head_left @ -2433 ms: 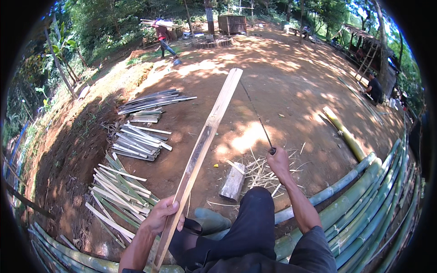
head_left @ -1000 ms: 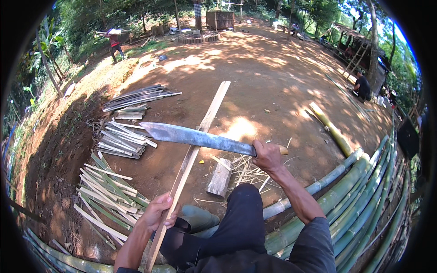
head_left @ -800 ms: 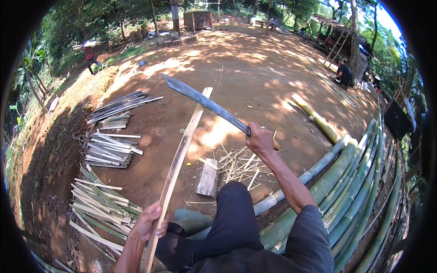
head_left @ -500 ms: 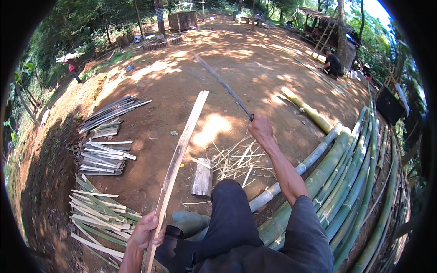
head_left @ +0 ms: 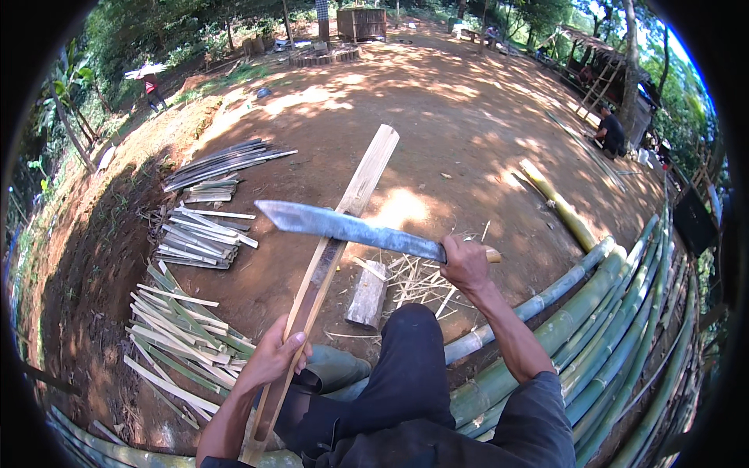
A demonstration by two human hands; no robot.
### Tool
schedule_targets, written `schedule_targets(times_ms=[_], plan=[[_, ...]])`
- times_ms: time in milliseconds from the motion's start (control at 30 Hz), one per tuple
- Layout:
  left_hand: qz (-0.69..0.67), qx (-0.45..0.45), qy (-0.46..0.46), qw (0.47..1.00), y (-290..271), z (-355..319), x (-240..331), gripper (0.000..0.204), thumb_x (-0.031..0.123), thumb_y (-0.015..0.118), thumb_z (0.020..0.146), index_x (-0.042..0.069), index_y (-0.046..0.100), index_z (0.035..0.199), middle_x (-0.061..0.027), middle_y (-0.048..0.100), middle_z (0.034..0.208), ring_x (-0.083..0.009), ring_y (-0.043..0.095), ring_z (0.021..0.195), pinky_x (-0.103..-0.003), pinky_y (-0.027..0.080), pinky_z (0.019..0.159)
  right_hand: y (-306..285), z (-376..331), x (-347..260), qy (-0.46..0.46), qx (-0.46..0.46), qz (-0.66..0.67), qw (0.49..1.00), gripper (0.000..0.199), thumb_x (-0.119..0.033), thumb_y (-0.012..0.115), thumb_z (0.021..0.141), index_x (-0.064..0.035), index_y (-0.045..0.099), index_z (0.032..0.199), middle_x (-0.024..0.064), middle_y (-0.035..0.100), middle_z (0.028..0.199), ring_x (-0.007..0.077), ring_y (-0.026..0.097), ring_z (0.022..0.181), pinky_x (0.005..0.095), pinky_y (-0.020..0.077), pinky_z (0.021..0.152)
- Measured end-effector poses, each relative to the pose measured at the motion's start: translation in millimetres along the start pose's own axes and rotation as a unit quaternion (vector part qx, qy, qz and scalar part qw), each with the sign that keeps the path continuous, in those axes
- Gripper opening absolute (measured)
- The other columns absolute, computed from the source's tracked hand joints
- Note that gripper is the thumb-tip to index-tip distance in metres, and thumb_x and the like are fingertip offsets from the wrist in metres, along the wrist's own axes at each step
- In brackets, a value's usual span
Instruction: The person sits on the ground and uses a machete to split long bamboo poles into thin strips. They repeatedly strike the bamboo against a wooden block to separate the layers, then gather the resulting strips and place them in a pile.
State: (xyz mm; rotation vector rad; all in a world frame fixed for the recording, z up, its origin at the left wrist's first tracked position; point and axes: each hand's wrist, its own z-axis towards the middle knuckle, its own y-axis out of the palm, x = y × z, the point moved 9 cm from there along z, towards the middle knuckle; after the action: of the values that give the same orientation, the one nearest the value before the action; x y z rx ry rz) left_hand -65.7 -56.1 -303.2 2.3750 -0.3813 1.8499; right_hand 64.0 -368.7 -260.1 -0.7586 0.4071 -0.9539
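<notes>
My left hand (head_left: 282,349) is closed around the lower part of a long split bamboo strip (head_left: 318,277), which slants up and away from me. My right hand (head_left: 466,264) grips the handle of a machete (head_left: 359,231). Its broad grey blade points left and crosses the strip above its middle; whether blade and strip touch I cannot tell. Below the blade a short wood block (head_left: 367,296) stands on the ground, beside a heap of thin bamboo shavings (head_left: 421,273).
Piles of split bamboo strips (head_left: 175,327) lie at left, with more slats (head_left: 199,238) beyond. Long green bamboo poles (head_left: 562,327) run along my right side. A person in dark clothes (head_left: 611,132) crouches at far right; another (head_left: 150,87) stands at far left with a pale bundle.
The machete has swung from pointing up and away to lying across the strip, its blade now turned left. My left hand and the strip have shifted slightly up and right.
</notes>
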Motion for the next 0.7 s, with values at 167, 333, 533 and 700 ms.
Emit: schedule_targets(times_ms=[167,333,533,700], plan=[[-0.013,-0.007,-0.007,1.000,2.6,-9.6,-8.5,0.028,0.026,0.052,0.099,0.004,0.045,0.115,-0.0030,0.052,0.071,-0.0107,0.052,0.056,-0.024,0.045,0.049,20.1,9.7,37.9,0.089,-0.023,-0.035,0.995,0.010,-0.007,0.060,0.075,-0.0056,0.051,0.079,0.0143,0.058,0.062,0.0317,0.061,0.052,0.0443,0.0472,0.048],[0.006,0.003,-0.011,1.000,0.7,-14.6,-13.2,0.020,0.016,0.046,0.101,0.001,0.043,0.114,-0.0037,0.052,0.073,-0.0096,0.049,0.055,-0.025,0.043,0.049,27.6,7.6,17.5,0.071,-0.042,0.012,0.997,0.010,-0.008,0.059,0.078,-0.0048,0.050,0.081,0.0160,0.060,0.061,0.0326,0.063,0.053,0.0451,0.0490,0.048],[-0.033,-0.015,-0.030,0.999,5.3,-19.6,-16.4,0.018,0.014,0.046,0.101,0.002,0.044,0.113,-0.0030,0.051,0.072,-0.0093,0.048,0.055,-0.024,0.042,0.048,30.8,5.0,59.5,0.134,-0.037,-0.035,0.990,0.011,-0.008,0.059,0.078,-0.0047,0.049,0.081,0.0159,0.059,0.059,0.0339,0.062,0.051,0.0468,0.0494,0.048],[-0.027,-0.018,-0.034,0.999,7.1,-19.1,-16.9,0.018,0.015,0.047,0.100,0.003,0.044,0.112,-0.0028,0.051,0.071,-0.0091,0.048,0.055,-0.024,0.042,0.047,37.1,1.7,45.8,0.098,-0.021,-0.039,0.994,0.011,-0.009,0.060,0.078,-0.0041,0.050,0.081,0.0174,0.060,0.061,0.0351,0.064,0.056,0.0467,0.0507,0.052]])
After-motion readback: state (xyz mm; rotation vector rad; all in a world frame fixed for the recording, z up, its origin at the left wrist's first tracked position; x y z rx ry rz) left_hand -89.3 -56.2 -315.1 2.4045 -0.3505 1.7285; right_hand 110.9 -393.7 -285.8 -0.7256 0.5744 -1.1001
